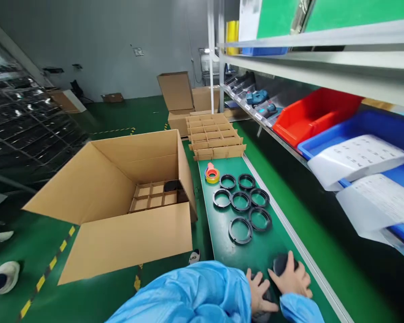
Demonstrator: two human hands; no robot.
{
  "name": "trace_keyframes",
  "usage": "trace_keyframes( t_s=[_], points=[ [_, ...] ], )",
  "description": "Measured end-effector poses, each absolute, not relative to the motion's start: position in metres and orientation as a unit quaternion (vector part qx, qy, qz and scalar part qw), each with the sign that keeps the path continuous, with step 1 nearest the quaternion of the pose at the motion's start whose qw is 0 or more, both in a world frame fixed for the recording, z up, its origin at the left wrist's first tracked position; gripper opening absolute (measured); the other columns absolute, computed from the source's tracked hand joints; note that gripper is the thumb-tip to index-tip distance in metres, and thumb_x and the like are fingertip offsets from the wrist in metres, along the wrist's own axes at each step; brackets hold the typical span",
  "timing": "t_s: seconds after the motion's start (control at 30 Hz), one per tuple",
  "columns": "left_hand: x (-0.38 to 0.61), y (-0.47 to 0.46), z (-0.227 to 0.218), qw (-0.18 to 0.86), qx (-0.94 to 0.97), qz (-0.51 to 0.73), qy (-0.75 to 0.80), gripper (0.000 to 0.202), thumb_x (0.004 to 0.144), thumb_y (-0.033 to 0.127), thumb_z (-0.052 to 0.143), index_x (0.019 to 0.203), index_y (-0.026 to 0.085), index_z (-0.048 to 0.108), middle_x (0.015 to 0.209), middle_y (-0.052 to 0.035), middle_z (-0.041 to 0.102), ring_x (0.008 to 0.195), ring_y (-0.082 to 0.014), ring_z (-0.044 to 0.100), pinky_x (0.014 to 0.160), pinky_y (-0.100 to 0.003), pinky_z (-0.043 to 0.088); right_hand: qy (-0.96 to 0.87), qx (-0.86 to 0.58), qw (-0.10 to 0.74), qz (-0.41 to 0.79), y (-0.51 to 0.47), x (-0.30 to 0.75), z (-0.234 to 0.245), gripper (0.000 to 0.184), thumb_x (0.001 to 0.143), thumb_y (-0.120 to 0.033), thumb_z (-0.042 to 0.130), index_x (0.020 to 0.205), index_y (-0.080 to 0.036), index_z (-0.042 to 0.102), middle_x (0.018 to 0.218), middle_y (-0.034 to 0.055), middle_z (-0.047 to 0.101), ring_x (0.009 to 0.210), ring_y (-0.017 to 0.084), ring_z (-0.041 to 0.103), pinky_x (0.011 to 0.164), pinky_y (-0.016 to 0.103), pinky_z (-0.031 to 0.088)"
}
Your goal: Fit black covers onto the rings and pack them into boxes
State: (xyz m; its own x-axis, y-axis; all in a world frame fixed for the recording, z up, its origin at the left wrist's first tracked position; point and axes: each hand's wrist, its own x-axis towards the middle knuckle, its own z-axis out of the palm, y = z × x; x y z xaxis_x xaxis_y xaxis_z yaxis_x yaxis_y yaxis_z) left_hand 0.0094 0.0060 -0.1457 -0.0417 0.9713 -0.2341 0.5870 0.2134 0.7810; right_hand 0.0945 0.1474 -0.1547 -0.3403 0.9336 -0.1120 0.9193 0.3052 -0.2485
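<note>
At the lower right of the head view, my left hand (pixel 260 294) rests over a dark part (pixel 268 294) on the green bench top. Its fingers are spread around that part, and much of it is hidden. Just to the right, my right hand (pixel 293 278) grips a black rounded part (pixel 280 264) between thumb and fingers. Both parts are too covered to name their kind. Farther up the bench lie several black rings (pixel 240 230), flat and close together. Beyond them sits a yellow tape roll (pixel 212 175) with a pink piece on top.
Left of the bench stands an open cardboard box (pixel 131 237) with a cardboard divider grid (pixel 150 196) and a black part inside. More dividers (pixel 215 137) lie at the bench's far end. On the right, shelving carries a red bin (pixel 314 114) and a blue tray (pixel 390 125) with papers.
</note>
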Motion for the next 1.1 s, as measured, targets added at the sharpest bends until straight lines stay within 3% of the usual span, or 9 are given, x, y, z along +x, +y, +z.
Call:
trace_keyframes(
  t_s=[0.13,0.23,0.3,0.4,0.53,0.7,0.8,0.9,1.1],
  points=[
    [-0.023,-0.007,-0.131,0.334,0.535,0.228,0.741,0.085,0.070,0.063,0.073,0.146,0.054,0.036,0.146,-0.0101,0.046,0.130,-0.0476,0.044,0.098,-0.073,0.037,-0.744,-0.641,0.037,0.187,0.127,0.127,-0.161,0.111,0.067,-0.087,0.047,0.156,-0.025,0.024,0.146,0.0264,0.037,0.130,0.056,0.038,0.091,0.072,0.039],
    [-0.084,-0.049,-0.094,0.325,0.566,0.243,0.717,0.115,0.047,0.061,0.086,0.148,0.049,0.034,0.150,-0.0109,0.034,0.131,-0.0498,0.039,0.099,-0.070,0.039,-0.746,-0.621,-0.003,0.241,0.123,0.119,-0.152,0.125,0.059,-0.092,0.051,0.156,-0.017,0.026,0.141,0.0296,0.041,0.132,0.053,0.040,0.103,0.068,0.035],
    [-0.129,-0.088,-0.071,0.323,0.514,0.263,0.750,0.126,0.040,0.057,0.089,0.151,0.043,0.032,0.153,-0.0131,0.026,0.136,-0.0515,0.031,0.104,-0.070,0.034,-0.772,-0.586,-0.007,0.246,0.120,0.095,-0.139,0.125,0.060,-0.092,0.050,0.155,-0.013,0.026,0.139,0.0302,0.043,0.134,0.052,0.040,0.109,0.066,0.031],
    [-0.185,-0.151,-0.051,0.260,0.376,0.321,0.829,0.123,0.046,0.046,0.089,0.154,0.037,0.028,0.156,-0.0143,0.018,0.143,-0.0484,0.021,0.113,-0.065,0.027,-0.838,-0.492,0.058,0.228,0.104,0.036,-0.112,0.119,0.067,-0.089,0.047,0.155,-0.013,0.024,0.138,0.0281,0.044,0.135,0.049,0.040,0.109,0.065,0.032],
    [-0.245,-0.234,-0.048,0.100,0.215,0.366,0.900,0.110,0.058,0.031,0.082,0.154,0.031,0.028,0.150,-0.0132,0.026,0.140,-0.0382,0.029,0.119,-0.054,0.026,-0.916,-0.287,0.138,0.246,0.051,-0.048,-0.075,0.106,0.076,-0.076,0.054,0.157,-0.017,0.018,0.141,0.0226,0.041,0.134,0.045,0.040,0.110,0.062,0.032],
    [-0.340,-0.317,-0.060,0.025,0.094,0.316,0.944,0.106,0.064,0.033,0.080,0.154,0.029,0.027,0.150,-0.0134,0.024,0.139,-0.0375,0.031,0.117,-0.051,0.029,-0.946,-0.081,0.083,0.303,-0.038,-0.135,-0.047,0.095,0.081,-0.046,0.064,0.158,-0.024,0.013,0.154,0.0157,0.029,0.142,0.038,0.031,0.114,0.055,0.033],
    [-0.417,-0.348,-0.073,0.024,0.047,0.252,0.966,0.102,0.065,0.039,0.079,0.153,0.027,0.029,0.151,-0.0142,0.023,0.138,-0.0382,0.031,0.115,-0.051,0.031,-0.951,-0.014,0.047,0.304,-0.080,-0.196,-0.049,0.103,0.074,-0.037,0.069,0.158,-0.024,0.012,0.155,0.0156,0.026,0.143,0.038,0.030,0.114,0.055,0.035],
    [-0.503,-0.366,-0.093,0.069,-0.001,0.178,0.982,0.099,0.067,0.043,0.076,0.153,0.030,0.029,0.152,-0.0147,0.025,0.136,-0.0397,0.033,0.107,-0.054,0.039,-0.956,0.016,0.028,0.290,-0.110,-0.279,-0.066,0.107,0.071,-0.037,0.071,0.158,-0.022,0.012,0.154,0.0166,0.026,0.142,0.039,0.031,0.113,0.056,0.036],
    [-0.662,-0.386,-0.172,0.147,-0.002,0.139,0.979,0.104,0.059,0.039,0.082,0.151,0.034,0.034,0.154,-0.0155,0.026,0.137,-0.0422,0.031,0.103,-0.057,0.038,-0.973,-0.004,-0.046,0.228,-0.160,-0.474,-0.141,0.111,0.066,-0.042,0.074,0.158,-0.019,0.017,0.153,0.0210,0.029,0.137,0.042,0.034,0.107,0.056,0.039]
  ],
)
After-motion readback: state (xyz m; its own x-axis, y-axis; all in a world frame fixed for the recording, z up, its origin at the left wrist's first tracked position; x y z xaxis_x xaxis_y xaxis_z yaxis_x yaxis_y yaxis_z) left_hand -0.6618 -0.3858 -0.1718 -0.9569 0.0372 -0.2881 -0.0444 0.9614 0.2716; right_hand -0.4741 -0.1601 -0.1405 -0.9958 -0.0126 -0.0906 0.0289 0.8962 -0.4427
